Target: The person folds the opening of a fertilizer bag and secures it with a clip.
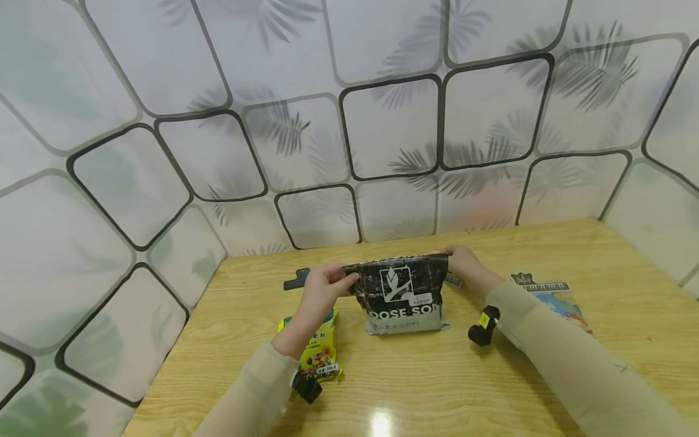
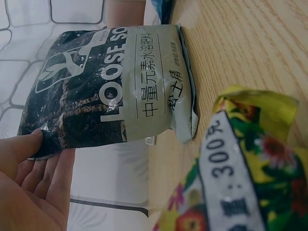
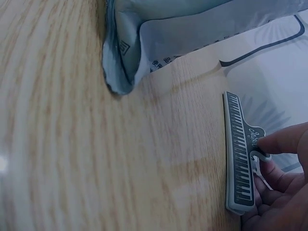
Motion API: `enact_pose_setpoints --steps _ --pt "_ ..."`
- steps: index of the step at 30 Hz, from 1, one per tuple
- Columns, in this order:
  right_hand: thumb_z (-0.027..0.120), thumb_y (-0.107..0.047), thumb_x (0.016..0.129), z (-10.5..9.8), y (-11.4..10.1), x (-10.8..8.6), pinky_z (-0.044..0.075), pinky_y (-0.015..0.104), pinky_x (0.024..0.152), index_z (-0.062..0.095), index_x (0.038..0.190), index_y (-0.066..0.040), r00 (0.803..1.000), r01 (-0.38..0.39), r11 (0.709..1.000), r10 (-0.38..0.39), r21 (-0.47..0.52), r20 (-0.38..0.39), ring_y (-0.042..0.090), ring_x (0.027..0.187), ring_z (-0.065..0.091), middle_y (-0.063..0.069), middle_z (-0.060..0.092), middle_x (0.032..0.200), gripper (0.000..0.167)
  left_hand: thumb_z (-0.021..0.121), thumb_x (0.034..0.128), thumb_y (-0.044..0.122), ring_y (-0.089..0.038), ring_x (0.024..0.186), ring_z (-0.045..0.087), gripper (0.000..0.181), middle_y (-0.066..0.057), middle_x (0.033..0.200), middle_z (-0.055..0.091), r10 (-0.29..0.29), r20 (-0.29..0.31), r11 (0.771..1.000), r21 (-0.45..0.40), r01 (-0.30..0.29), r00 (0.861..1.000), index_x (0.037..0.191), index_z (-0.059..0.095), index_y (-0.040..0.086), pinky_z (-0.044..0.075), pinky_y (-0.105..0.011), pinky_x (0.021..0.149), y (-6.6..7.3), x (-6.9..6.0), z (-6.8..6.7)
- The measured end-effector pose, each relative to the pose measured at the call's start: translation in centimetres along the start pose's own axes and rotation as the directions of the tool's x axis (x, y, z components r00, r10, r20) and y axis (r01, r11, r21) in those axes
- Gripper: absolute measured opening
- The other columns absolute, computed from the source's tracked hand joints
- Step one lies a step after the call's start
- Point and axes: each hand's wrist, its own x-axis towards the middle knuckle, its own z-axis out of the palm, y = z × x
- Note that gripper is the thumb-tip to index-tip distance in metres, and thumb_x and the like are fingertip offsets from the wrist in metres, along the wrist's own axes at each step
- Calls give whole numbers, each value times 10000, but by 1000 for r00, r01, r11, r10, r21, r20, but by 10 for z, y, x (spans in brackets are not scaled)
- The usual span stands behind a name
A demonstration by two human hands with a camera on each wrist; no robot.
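Observation:
A black and grey bag printed "LOOSE SOIL" (image 1: 401,297) (image 2: 110,86) stands upright on the table, its top edge raised. My left hand (image 1: 322,291) (image 2: 38,187) pinches its upper left corner between thumb and fingers. At the bag's upper right, my right hand (image 1: 469,267) (image 3: 286,178) pinches the handle of a piano-key clip (image 3: 239,149) between thumb and finger. In the head view that clip (image 1: 453,280) shows beside the bag's right edge, partly hidden. The right wrist view has the bag's lower corner (image 3: 120,62) away from the clip.
A yellow flowered packet (image 1: 322,349) (image 2: 250,163) lies near my left forearm. Behind my left hand is a dark clip (image 1: 297,279). On the right, another piano-key clip (image 1: 546,286) sits at the top of a blue colourful packet (image 1: 562,306). A patterned wall covering rises behind the table (image 1: 415,376).

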Motion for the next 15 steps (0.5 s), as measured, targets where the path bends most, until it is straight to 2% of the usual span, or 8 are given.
enact_pose_setpoints --steps 4,8,15 --pt "619 -126 984 0 1 1 503 540 1054 553 1312 183 1000 -11 1000 11 1 12 444 1185 543 370 558 1366 456 724 1011 57 -93 534 582 559 70 504 362 -2 1 1000 -1 2 1000 621 334 150 671 -534 859 1 -1 0" --pt "612 -152 1002 0 1 3 448 599 1166 484 1412 185 999 -34 999 34 6 26 499 1316 500 393 491 1464 547 726 1010 58 -106 506 533 563 73 506 340 -6 -1 1000 2 6 1000 621 330 149 677 -511 849 2 -1 0" --pt "593 -178 1022 1 0 5 414 606 1210 438 1484 160 998 -59 998 59 8 38 529 1403 452 394 444 1519 593 723 1012 60 -109 501 516 555 71 503 352 -12 -2 1000 -1 12 1000 619 342 144 673 -519 863 4 -1 0"
